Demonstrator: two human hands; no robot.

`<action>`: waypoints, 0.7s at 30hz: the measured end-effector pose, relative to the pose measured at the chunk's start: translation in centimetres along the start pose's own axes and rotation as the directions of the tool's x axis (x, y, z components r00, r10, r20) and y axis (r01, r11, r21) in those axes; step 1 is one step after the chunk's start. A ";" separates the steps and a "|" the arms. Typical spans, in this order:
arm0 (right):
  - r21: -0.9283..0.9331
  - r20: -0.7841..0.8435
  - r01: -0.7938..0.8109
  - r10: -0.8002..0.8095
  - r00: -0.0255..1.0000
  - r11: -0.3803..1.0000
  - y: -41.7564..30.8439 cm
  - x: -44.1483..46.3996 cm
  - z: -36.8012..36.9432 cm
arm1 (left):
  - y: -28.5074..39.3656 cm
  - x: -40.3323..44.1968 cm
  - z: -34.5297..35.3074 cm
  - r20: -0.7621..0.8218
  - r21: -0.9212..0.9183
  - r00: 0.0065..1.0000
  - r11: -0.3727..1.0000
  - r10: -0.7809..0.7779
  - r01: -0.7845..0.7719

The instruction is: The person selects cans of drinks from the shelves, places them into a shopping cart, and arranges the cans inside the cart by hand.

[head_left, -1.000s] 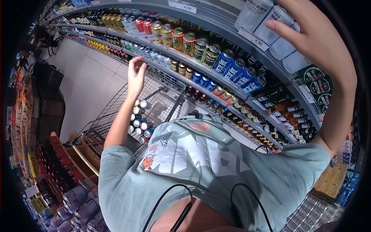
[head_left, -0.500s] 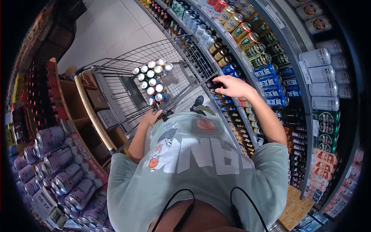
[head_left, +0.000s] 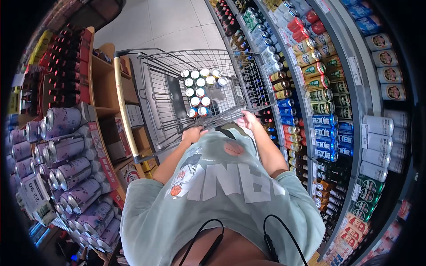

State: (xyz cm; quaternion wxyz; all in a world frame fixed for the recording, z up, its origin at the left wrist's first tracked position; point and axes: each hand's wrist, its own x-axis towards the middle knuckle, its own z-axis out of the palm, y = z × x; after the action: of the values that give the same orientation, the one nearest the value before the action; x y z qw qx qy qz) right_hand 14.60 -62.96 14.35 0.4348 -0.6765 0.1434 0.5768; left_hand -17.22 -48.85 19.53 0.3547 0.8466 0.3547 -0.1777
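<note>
A metal shopping cart stands in front of my body, its side rail nearest me. Several upright cans are grouped on its wire floor. My left hand is at the near side rail, toward the handle end, with fingers curled against the wire. Near the cart's far-end corner, my right hand has its fingers bent at the same rail. What either hand grips beyond the rail is too small to tell.
Shelves of cans and bottles curve along the right. On the left are a wooden rack, red-capped bottles and stacked purple cans. Pale floor tiles lie past the cart.
My right hand has come down from the upper shelf to the cart's side rail. My left hand has lowered to the rail too. The view has turned, shifting the cart right.
</note>
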 end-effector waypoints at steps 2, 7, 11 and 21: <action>-0.010 0.002 -0.027 0.027 1.000 1.000 -0.3 1.2 0.3 | 0.2 -0.1 -0.5 0.054 -0.024 0.998 1.000 -0.012 0.013; -0.027 -0.019 -0.041 0.041 0.999 0.999 -1.7 0.7 0.4 | -0.8 1.6 -0.3 -0.003 0.009 0.990 0.990 0.139 -0.139; -0.102 -0.018 -0.074 0.072 0.997 0.992 -3.0 -0.5 1.0 | 0.1 2.9 -2.0 -0.037 0.153 0.972 0.963 0.232 -0.224; -0.889 0.230 0.331 -0.314 0.921 0.318 -11.5 -0.7 6.5 | -0.4 6.8 -7.3 0.080 0.001 0.993 0.996 0.086 -0.086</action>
State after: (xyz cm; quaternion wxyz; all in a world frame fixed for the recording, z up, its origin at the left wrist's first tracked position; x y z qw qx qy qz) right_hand 18.14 -51.55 20.16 0.0971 -0.8121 -0.3381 0.4656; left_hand -12.50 -40.10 20.62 0.3740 0.8542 0.3031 -0.1965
